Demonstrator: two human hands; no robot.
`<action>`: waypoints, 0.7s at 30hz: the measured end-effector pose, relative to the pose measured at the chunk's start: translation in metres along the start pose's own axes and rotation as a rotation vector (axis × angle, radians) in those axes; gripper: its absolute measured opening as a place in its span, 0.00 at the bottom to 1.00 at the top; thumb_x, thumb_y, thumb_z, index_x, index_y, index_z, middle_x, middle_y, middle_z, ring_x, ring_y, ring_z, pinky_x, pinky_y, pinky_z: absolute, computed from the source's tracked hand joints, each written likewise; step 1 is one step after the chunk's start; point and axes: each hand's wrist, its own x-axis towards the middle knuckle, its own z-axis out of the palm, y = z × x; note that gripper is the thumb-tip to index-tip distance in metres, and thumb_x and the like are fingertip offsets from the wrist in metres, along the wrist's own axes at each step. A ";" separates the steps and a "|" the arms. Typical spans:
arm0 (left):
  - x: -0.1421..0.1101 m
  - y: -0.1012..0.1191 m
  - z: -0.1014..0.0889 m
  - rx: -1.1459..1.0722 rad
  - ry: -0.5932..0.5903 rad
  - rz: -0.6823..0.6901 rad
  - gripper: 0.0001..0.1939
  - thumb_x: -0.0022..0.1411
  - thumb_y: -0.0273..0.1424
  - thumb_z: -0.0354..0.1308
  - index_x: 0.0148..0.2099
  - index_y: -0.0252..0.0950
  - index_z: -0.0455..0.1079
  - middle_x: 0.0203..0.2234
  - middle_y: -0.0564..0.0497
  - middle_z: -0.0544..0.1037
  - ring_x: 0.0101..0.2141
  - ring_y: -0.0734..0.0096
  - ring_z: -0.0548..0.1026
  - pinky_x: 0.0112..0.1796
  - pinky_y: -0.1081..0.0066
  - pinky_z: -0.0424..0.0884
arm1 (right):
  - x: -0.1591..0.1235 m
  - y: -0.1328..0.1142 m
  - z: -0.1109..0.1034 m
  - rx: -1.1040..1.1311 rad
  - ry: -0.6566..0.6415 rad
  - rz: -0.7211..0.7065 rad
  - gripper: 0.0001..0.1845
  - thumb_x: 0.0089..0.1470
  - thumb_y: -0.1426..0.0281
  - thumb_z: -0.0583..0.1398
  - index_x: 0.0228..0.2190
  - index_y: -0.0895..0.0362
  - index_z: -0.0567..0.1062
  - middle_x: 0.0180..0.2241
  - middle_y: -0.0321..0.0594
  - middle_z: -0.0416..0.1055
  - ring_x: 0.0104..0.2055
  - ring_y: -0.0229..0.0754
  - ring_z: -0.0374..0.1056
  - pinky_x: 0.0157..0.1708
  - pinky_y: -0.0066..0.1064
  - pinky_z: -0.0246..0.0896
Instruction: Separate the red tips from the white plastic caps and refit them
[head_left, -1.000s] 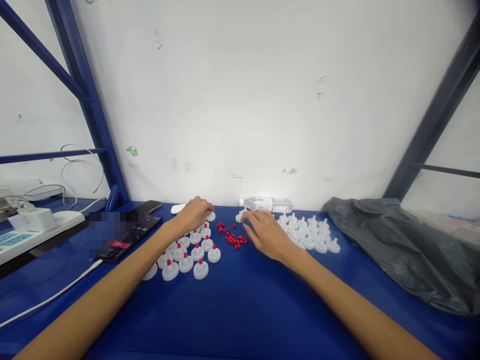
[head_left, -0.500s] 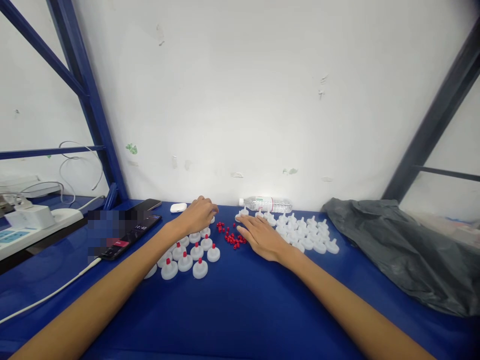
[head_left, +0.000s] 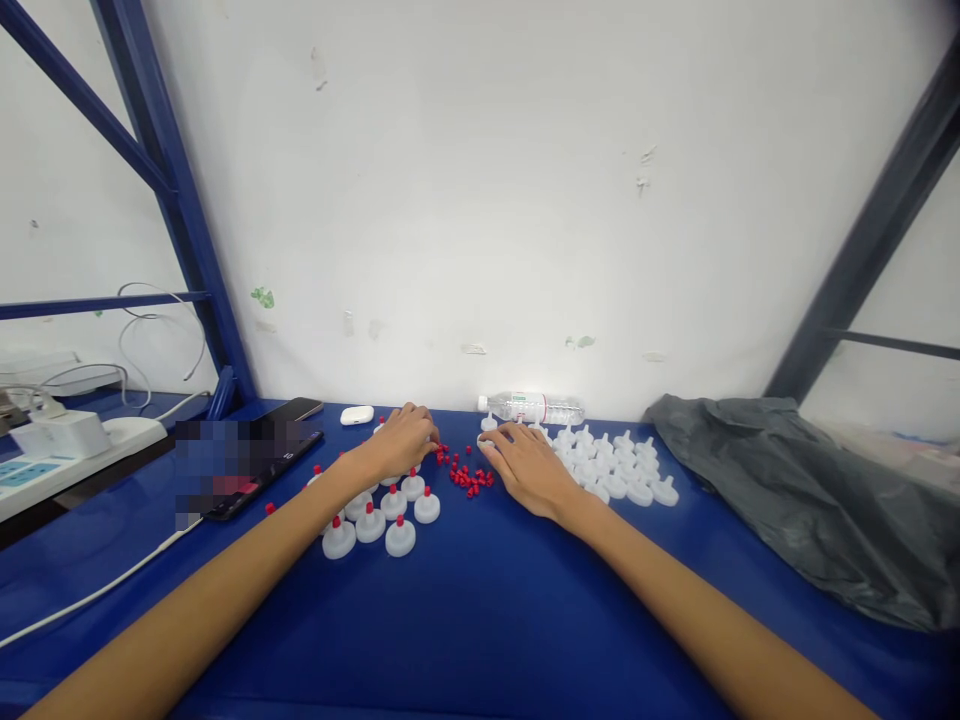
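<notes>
My left hand (head_left: 405, 442) is curled above the left group of white spouted caps, its fingertips pinched together at the left edge of a pile of small red tips (head_left: 471, 482); red shows right at the fingertips. Several white caps with red tips (head_left: 370, 524) stand upright below and behind that wrist. My right hand (head_left: 529, 468) is bent over the near-left side of the white caps without red tips (head_left: 615, 468). A bit of white shows between its thumb and index finger, on a spouted cap mostly covered by the fingers.
A clear plastic bottle (head_left: 536, 407) lies along the wall. On the left are a white case (head_left: 357, 415), two dark phones (head_left: 262, 475) with a white cable, and a power strip (head_left: 142, 437). A dark grey plastic bag (head_left: 787, 490) covers the right side of the blue table (head_left: 480, 610).
My left hand has moved slightly right and down, to the red tips. My right hand has drawn its fingers in from lying flatter, closing over a white cap.
</notes>
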 end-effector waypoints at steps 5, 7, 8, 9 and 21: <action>0.001 0.004 -0.002 -0.005 0.001 -0.008 0.08 0.63 0.27 0.60 0.43 0.38 0.80 0.45 0.41 0.78 0.50 0.51 0.72 0.46 0.60 0.69 | -0.001 0.008 0.010 0.012 -0.115 0.038 0.31 0.71 0.53 0.40 0.64 0.53 0.64 0.66 0.50 0.60 0.69 0.55 0.54 0.65 0.54 0.46; 0.001 0.003 0.000 -0.005 0.013 -0.006 0.07 0.62 0.27 0.61 0.41 0.38 0.79 0.44 0.42 0.78 0.49 0.51 0.72 0.46 0.60 0.70 | -0.002 0.010 0.013 0.019 -0.143 0.039 0.32 0.71 0.52 0.39 0.65 0.53 0.63 0.66 0.48 0.61 0.69 0.54 0.54 0.65 0.55 0.45; 0.002 0.002 0.001 -0.004 0.023 -0.006 0.06 0.62 0.27 0.61 0.40 0.37 0.79 0.44 0.42 0.78 0.49 0.51 0.73 0.45 0.60 0.70 | -0.002 0.010 0.013 0.020 -0.143 0.035 0.32 0.71 0.53 0.39 0.65 0.53 0.64 0.66 0.48 0.61 0.68 0.53 0.55 0.65 0.54 0.45; 0.002 0.001 0.002 -0.002 0.038 -0.008 0.06 0.62 0.28 0.61 0.40 0.37 0.79 0.43 0.42 0.78 0.48 0.51 0.73 0.45 0.59 0.70 | -0.002 0.010 0.013 0.019 -0.138 0.030 0.31 0.71 0.53 0.39 0.64 0.53 0.64 0.65 0.47 0.63 0.68 0.52 0.56 0.65 0.53 0.46; 0.001 0.005 -0.013 -0.101 0.263 -0.057 0.07 0.62 0.31 0.54 0.38 0.35 0.73 0.36 0.44 0.80 0.42 0.54 0.75 0.40 0.61 0.70 | -0.001 0.013 0.009 0.007 -0.035 -0.014 0.22 0.72 0.60 0.45 0.54 0.54 0.71 0.53 0.47 0.73 0.54 0.48 0.70 0.57 0.47 0.56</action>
